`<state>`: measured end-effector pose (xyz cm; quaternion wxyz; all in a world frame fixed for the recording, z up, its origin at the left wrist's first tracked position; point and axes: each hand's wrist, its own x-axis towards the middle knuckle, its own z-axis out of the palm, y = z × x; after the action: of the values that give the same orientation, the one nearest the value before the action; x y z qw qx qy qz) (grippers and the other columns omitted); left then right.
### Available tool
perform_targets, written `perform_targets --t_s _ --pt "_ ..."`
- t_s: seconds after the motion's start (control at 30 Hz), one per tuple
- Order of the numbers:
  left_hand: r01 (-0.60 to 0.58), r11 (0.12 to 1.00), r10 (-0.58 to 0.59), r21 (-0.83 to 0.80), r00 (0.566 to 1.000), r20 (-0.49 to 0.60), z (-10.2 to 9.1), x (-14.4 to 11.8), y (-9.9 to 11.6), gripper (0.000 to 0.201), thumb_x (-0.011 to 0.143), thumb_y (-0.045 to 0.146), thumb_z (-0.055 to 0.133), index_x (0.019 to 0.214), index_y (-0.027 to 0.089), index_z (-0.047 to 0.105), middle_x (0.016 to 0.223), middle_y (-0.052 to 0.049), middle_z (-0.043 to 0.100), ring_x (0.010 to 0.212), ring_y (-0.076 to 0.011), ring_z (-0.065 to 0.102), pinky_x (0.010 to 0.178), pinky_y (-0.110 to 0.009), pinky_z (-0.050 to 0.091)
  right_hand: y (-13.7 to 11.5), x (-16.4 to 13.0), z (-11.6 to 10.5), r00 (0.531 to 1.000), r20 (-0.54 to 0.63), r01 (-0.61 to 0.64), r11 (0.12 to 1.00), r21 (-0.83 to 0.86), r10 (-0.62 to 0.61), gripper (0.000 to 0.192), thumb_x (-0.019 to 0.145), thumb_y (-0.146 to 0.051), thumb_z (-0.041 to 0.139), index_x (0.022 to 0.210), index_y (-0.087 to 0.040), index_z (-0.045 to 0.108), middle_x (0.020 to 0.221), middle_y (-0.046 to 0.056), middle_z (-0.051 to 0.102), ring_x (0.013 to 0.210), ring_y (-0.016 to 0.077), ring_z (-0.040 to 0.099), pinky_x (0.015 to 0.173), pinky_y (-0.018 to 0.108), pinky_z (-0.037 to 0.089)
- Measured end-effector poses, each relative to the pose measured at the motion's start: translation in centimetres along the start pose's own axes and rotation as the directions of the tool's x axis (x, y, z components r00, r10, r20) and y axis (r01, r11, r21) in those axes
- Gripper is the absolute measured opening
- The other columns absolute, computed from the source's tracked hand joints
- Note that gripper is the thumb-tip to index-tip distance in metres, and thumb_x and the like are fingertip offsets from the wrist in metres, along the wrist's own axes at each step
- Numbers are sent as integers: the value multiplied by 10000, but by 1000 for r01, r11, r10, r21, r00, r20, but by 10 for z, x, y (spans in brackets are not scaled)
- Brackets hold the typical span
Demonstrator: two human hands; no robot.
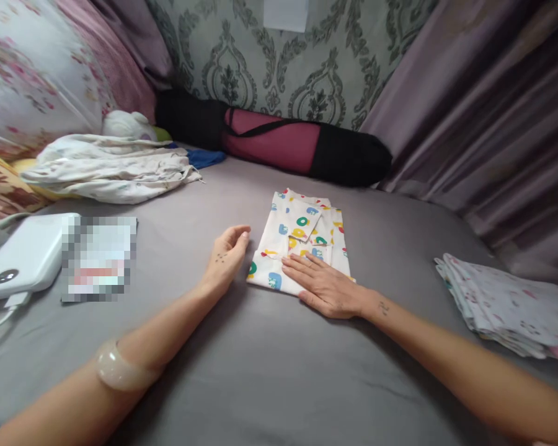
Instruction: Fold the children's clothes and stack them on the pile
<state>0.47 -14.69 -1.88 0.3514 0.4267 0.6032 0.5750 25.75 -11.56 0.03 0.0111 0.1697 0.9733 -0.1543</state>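
A folded white garment [270, 238] with a print of colourful letters and shapes lies on the grey bed sheet [270, 365]. One narrow part, perhaps a sleeve, is folded over its middle. My right hand [323, 285] lies flat on its near part, palm down and fingers stretched toward the left. Just beside the garment's left edge, my left hand [227, 257] rests on its side, apart from the cloth. Its thumb and forefinger show loosely bent with nothing between them; the other fingers are hidden. A pale bangle [121, 368] circles the left forearm.
Folded printed cloths [511, 303] lie at the right. At the left are a white power bank [32, 254] with a cable and a blurred-out flat item [100, 257]. Behind lie a crumpled white cloth [116, 167], a plush toy [128, 126] and a long black-and-maroon bag [274, 139].
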Motion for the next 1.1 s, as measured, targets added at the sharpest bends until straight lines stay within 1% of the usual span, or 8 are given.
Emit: perform_targets --t_s 0.2,0.4,0.47,0.7,0.83,0.93,1.03,1.1 --pt "35 998 -36 -60 999 -15 -1 2 0 334 782 436 603 991 182 664 1081 -80 699 1045 -230 625 962 -377 460 -23 18 -20 993 -106 -63 998 -9 62 481 1027 -348 271 1461 -181 396 1527 90 377 1440 196 265 1197 480 78" --pt "34 998 -35 -45 999 -27 -3 3 -4 411 807 518 557 1012 175 652 1153 -100 682 1144 -263 589 1041 -430 405 -37 60 -15 981 -69 174 979 -109 -182 554 1003 -384 370 1481 -106 334 1557 124 303 1476 218 136 1202 465 56" --pt "45 998 -47 -45 998 -31 -4 3 -5 427 825 538 528 1013 175 651 1174 -104 675 1165 -265 582 1052 -436 400 -33 66 -8 978 -57 192 976 -106 -199 565 1005 -379 364 1483 -82 319 1561 129 292 1478 214 118 1204 446 65" --pt "76 997 -77 -17 997 -28 -4 3 -4 462 820 584 508 1000 187 659 1179 -92 675 1179 -271 576 1071 -451 397 -23 68 8 989 -20 146 989 -37 -147 580 1012 -399 321 1514 -118 250 1582 100 244 1481 196 91 1205 412 78" --pt "85 996 -85 -1 996 -25 -5 5 -7 486 808 599 506 1015 185 655 1188 -95 674 1176 -268 582 1071 -450 406 -26 68 5 988 -45 145 989 -10 -145 560 1008 -395 351 1503 -140 291 1575 91 266 1480 187 102 1204 400 87" --pt "68 997 -68 18 998 -17 -6 6 -8 491 811 609 506 1017 189 652 1179 -93 679 1159 -271 598 1055 -456 427 -32 59 -5 992 -107 74 997 34 -70 564 1012 -398 340 1515 -155 263 1589 86 221 1480 182 103 1203 419 82" --pt "-23 990 24 136 1000 -2 -6 3 -5 464 850 598 471 1015 205 656 1142 -80 694 1137 -278 612 1025 -466 454 -38 38 -18 985 -168 -35 997 65 45 577 1021 -404 304 1533 -157 206 1603 79 165 1484 186 66 1203 443 30" --pt "-173 948 163 268 985 60 -4 -2 -1 416 881 558 455 1037 227 654 1121 -65 699 1117 -277 624 1001 -460 472 -39 21 -24 975 -185 -116 991 63 126 576 1025 -415 274 1535 -158 202 1606 78 157 1485 186 43 1202 444 -7"
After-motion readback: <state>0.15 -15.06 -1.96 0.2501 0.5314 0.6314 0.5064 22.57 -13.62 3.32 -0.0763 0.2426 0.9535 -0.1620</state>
